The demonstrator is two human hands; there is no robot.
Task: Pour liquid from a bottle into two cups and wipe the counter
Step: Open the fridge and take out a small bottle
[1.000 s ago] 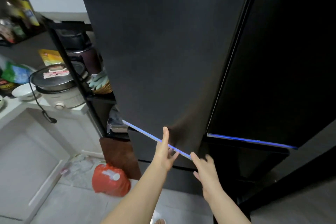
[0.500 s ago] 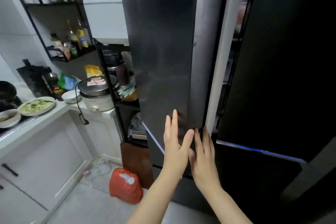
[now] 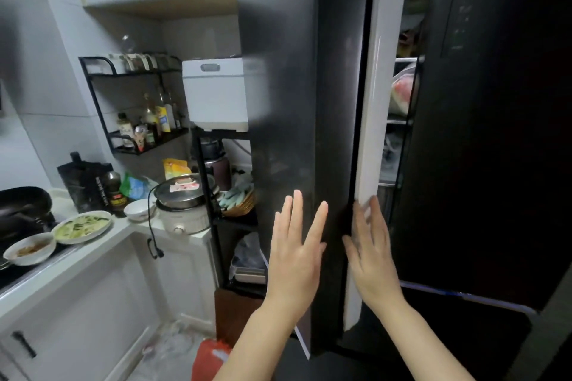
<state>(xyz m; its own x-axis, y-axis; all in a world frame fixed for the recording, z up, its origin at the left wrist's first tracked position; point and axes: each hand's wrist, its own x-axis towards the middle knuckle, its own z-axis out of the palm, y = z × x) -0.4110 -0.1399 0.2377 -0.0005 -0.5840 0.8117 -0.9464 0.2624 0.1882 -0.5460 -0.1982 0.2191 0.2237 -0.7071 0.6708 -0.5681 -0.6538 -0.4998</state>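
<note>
Left fridge door (image 3: 297, 102) ajar, both hands flat-fingered, gripping nothing: left hand (image 3: 295, 252) on face, right hand (image 3: 370, 252) at edge; door best swung wide before bottle is sought

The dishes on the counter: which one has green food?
The wide plate, between the little empty white bowl and the bowl of brownish food.

We see our left hand (image 3: 295, 252) raised with straight fingers spread against the dark outer face of the fridge door (image 3: 291, 102), which stands ajar. Our right hand (image 3: 370, 254) lies beside it, its blurred fingers on the door's white inner edge. Through the gap, shelves with bagged food (image 3: 402, 93) show. At left the table (image 3: 102, 244) carries a plate of greens (image 3: 82, 227), a small bowl (image 3: 29, 249) and an electric pot (image 3: 184, 204).
</note>
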